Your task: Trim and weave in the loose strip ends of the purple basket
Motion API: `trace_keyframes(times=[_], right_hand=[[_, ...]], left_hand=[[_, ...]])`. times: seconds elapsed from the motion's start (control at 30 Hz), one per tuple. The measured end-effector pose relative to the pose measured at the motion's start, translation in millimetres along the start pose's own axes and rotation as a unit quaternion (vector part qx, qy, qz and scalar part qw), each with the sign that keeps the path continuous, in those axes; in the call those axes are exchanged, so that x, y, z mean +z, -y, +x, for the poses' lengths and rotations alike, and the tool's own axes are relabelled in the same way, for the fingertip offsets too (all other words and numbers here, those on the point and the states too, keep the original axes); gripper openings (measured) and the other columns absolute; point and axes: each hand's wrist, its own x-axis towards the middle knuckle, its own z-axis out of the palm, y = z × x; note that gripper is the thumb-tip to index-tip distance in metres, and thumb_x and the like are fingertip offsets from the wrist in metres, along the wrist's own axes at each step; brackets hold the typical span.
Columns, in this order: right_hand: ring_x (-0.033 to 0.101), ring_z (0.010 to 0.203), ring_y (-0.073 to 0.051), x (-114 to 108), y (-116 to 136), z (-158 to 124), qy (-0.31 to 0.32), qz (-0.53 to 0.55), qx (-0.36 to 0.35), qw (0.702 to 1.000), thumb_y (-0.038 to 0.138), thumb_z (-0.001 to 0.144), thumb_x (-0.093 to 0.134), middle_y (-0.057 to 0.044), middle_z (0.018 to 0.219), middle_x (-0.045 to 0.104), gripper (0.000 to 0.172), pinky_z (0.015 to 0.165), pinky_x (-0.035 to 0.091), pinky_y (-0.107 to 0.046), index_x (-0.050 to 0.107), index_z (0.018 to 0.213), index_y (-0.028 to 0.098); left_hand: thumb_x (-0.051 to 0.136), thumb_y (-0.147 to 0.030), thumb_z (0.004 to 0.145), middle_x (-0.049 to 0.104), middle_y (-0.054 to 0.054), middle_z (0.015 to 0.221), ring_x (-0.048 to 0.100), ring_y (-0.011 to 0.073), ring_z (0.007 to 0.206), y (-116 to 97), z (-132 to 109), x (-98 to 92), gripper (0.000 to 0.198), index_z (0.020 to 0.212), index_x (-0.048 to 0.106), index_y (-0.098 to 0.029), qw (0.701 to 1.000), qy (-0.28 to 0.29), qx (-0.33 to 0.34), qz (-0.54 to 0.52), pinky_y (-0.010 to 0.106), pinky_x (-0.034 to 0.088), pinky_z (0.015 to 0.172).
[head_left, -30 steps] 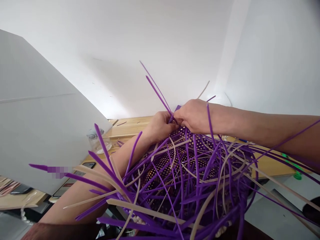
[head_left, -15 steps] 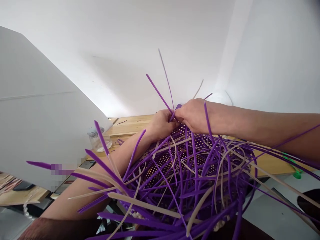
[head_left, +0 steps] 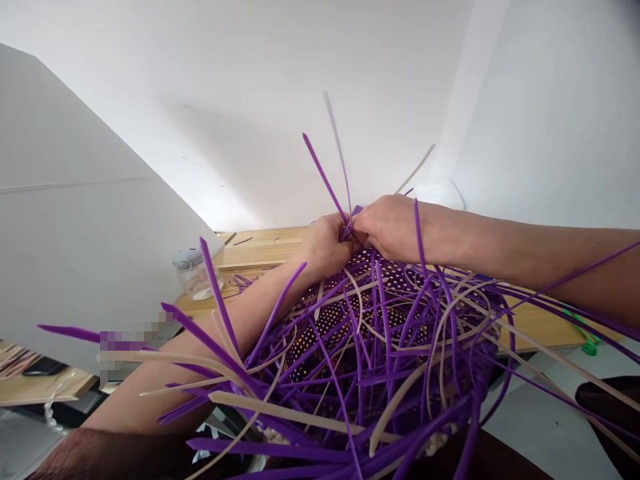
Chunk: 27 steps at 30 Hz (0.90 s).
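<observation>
A half-woven basket (head_left: 370, 333) of purple and tan strips fills the lower middle of the head view, with many loose strip ends sticking out all around. At its far rim my left hand (head_left: 325, 245) and my right hand (head_left: 387, 227) meet, fingers curled and pinched together on upright purple strips (head_left: 327, 180). Both forearms reach over the basket from the near side. The fingertips are partly hidden behind the strips.
A wooden tabletop (head_left: 260, 250) lies beyond the basket, with a small clear lidded jar (head_left: 193, 273) on its left part. A white board (head_left: 75, 220) leans at the left, white walls stand behind. A green object (head_left: 590, 347) sits at the right table edge.
Both hands stayed at the far rim, shifting slightly right. The upright purple strips swung more vertical, and a thin one now points higher. The view tilted slightly.
</observation>
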Motion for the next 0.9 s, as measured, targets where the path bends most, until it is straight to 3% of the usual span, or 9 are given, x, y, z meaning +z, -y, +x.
trace_keyframes(times=[0.13,0.43,0.57,0.67,0.9], right_hand=[[0.063,0.073,-0.019,-4,3,-8,0.010,-0.042,-0.004,0.999,0.016,0.084,0.055,-0.007,0.079,0.069,0.016,0.066,0.040,-0.031,0.071,0.088,0.016],[0.064,0.079,-0.023,-3,4,-17,0.010,-0.042,0.001,0.999,0.014,0.086,0.050,-0.011,0.083,0.069,0.021,0.071,0.043,-0.035,0.070,0.090,0.016],[0.061,0.069,-0.020,-1,0,-14,-0.024,-0.028,-0.013,0.999,0.016,0.084,0.052,-0.008,0.078,0.068,0.017,0.065,0.040,-0.034,0.068,0.087,0.017],[0.058,0.065,-0.018,-2,1,-12,-0.016,-0.037,-0.004,0.999,0.013,0.081,0.054,-0.006,0.075,0.067,0.014,0.062,0.038,-0.032,0.068,0.083,0.017],[0.059,0.077,-0.020,-3,1,-19,-0.008,-0.014,-0.006,1.000,0.015,0.085,0.052,-0.009,0.085,0.068,0.018,0.069,0.038,-0.033,0.070,0.089,0.016]], left_hand=[[0.062,-0.013,0.075,0.072,0.004,0.084,0.062,0.0165,0.078,-1,-1,-0.8,0.015,0.089,0.066,-0.015,1.000,0.012,-0.010,-0.021,0.031,0.048,0.073],[0.062,-0.015,0.076,0.071,0.002,0.078,0.061,0.0158,0.075,-3,-1,-3.9,0.009,0.083,0.066,-0.018,0.999,0.022,-0.036,-0.014,0.030,0.047,0.071],[0.061,-0.013,0.076,0.074,0.004,0.088,0.062,0.0166,0.082,-2,-2,-3.4,0.017,0.092,0.067,-0.017,1.000,0.018,-0.008,-0.018,0.031,0.048,0.078],[0.063,-0.012,0.075,0.073,0.004,0.086,0.062,0.0159,0.079,-2,-3,-4.1,0.016,0.090,0.067,-0.016,1.000,0.012,-0.003,-0.023,0.031,0.048,0.076],[0.064,-0.013,0.077,0.068,0.001,0.076,0.059,0.0136,0.071,-7,-5,-7.9,0.010,0.086,0.067,-0.016,0.999,0.014,-0.030,-0.011,0.029,0.047,0.071]])
